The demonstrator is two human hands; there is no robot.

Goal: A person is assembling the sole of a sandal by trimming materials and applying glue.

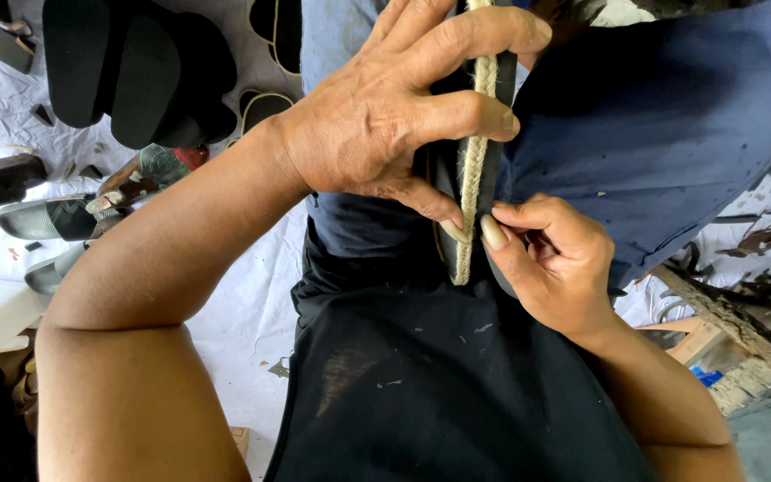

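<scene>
— What have you got in your hands there?

— A black shoe sole with a pale braided jute cord along its edge (pixel 473 161). It stands on edge in the upper middle of the frame, running from the top border down toward my lap, edge turned up at me.

— How is your left hand on it?

— My left hand (pixel 394 107) comes in from the left and wraps over the sole from above. The fingers curl across the cord and close round the sole, and the thumb presses against the cord lower down, near the centre of the frame.

— And the right?

— My right hand (pixel 551 259) sits just below and to the right, at the sole's lower end. It is nearly closed, the thumb tip touching the cord just beside my left thumb; what the curled fingers do behind the sole I cannot tell.

— What is underneath?

— My lap: a dark blue cloth (pixel 671 116) at upper right, black fabric below.

— Anything else around?

— A stack of plain black soles (pixel 136 71) in the upper left, well apart from my hands, on a white sheet (pixel 243 303) covering the floor.
</scene>
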